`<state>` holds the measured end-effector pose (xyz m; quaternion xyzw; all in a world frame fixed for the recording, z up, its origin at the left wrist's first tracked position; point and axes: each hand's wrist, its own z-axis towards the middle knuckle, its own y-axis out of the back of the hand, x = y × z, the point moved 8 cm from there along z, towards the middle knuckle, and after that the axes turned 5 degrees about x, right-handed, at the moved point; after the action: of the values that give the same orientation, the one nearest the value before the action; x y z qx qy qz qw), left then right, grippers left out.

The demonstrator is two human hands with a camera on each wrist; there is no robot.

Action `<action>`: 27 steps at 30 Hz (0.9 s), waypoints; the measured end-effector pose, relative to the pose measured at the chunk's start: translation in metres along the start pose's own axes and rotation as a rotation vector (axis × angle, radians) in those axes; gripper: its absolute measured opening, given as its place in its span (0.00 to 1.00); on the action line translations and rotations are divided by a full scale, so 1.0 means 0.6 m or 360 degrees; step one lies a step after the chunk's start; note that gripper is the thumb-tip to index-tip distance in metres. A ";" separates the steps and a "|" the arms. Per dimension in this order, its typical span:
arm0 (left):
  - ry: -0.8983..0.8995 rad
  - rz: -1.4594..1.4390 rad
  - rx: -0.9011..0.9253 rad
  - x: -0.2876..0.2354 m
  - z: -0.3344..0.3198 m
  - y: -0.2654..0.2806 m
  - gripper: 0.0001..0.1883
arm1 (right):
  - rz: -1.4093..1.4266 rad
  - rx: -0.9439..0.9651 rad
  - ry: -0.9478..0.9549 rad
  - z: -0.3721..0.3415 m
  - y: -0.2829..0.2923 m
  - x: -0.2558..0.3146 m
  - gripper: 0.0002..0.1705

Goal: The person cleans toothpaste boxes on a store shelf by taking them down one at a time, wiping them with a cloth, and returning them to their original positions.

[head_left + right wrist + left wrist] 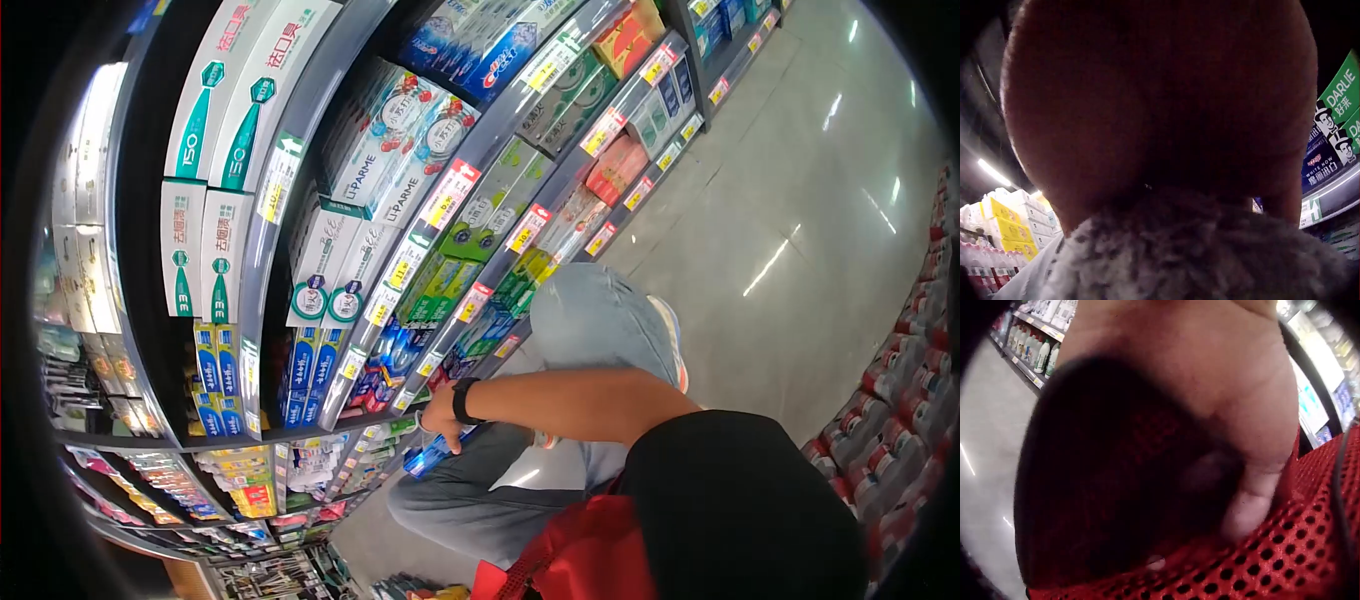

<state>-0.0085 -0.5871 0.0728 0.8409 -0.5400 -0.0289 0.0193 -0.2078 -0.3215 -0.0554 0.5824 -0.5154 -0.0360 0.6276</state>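
Nearest: a red mesh garment [1272, 562] and a black sleeve [740, 490], both lower right of the blue carton [425, 458] in the head view. Close by the mesh in the left wrist view, the left hand [1235, 394], most fingers lost behind a dark curved shape [1104, 475]; cannot tell whether clenched, loose or gripping cloth. Next, just above the blue carton, a black wristband [462, 400] and the right hand [441, 415], fingers curled over one end in a grasp from above, probably the handiest hold on so slim a pack. The blue carton itself, likely toothpaste: tilted, low beside the shelving, in front of a bent trouser leg [450, 495]; a crouch, presumably to bring low shelves within reach. Farther, above the blue carton, price tags [450, 195] along the shelf edges, apparently to match prices with goods alongside, and LI-PARME cartons [385, 150], lettering outward, presumably for easy reading. Upper left of it, white-and-teal cartons [245, 95], packed side by side, probably to save space. Farthest, well to its right, grey floor [760, 240] and massed red-labelled bottles [890, 400].
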 end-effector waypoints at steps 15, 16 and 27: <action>0.0428 -0.0525 -0.0049 0.015 -0.069 0.008 0.52 | 0.0071 -0.0258 0.0143 0.006 0.015 -0.013 0.35; 0.0552 -0.0581 0.0067 0.066 -0.045 0.047 0.50 | 0.0110 -0.0250 0.0111 -0.002 0.021 -0.016 0.36; -0.0208 0.1105 0.0905 -0.071 0.010 -0.117 0.36 | 0.0062 -0.0120 -0.0075 0.075 0.002 -0.058 0.41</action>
<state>0.0368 -0.5190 0.0634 0.5784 -0.7766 0.0757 -0.2380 -0.2558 -0.3299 -0.0853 0.5471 -0.5395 -0.0569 0.6375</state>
